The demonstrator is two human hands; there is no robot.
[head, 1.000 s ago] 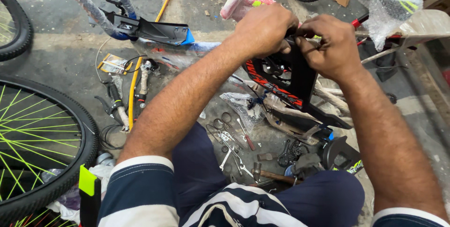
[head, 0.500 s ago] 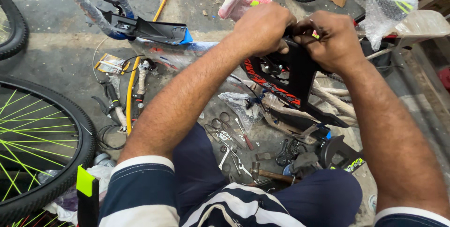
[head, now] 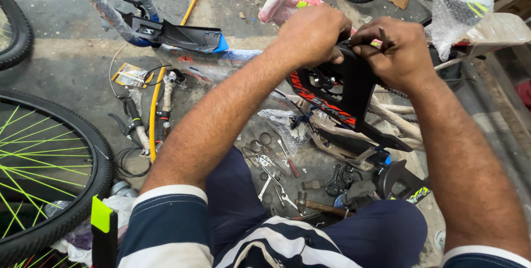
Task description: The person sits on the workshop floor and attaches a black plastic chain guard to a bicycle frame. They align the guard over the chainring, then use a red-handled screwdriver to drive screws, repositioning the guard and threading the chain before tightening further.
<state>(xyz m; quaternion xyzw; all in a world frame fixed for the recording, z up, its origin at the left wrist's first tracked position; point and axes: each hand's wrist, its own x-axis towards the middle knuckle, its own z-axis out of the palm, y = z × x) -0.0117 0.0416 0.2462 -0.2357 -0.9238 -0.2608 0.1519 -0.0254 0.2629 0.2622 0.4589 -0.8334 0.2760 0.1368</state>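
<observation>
both hands meet at the top edge of a black plastic chain guard [head: 354, 88] with red and orange lettering, held out in front of the person above the concrete floor [head: 72, 58]. the left hand [head: 312, 35] is curled shut over the guard's upper left corner, knuckles up. the right hand [head: 398, 47] is closed on the upper right corner, and a thin dark tool [head: 383, 37], too small to identify, sticks up between its fingers. the guard's long axis runs diagonally, from the hands down and to the right toward its narrow tail near the right knee. so the part lies directly under and between both hands, neither one nearer than the other. below it on the floor lie scattered small tools [head: 276, 163], pliers and spanners among them. a bicycle wheel with green spokes [head: 44, 163] lies well apart on the left.
</observation>
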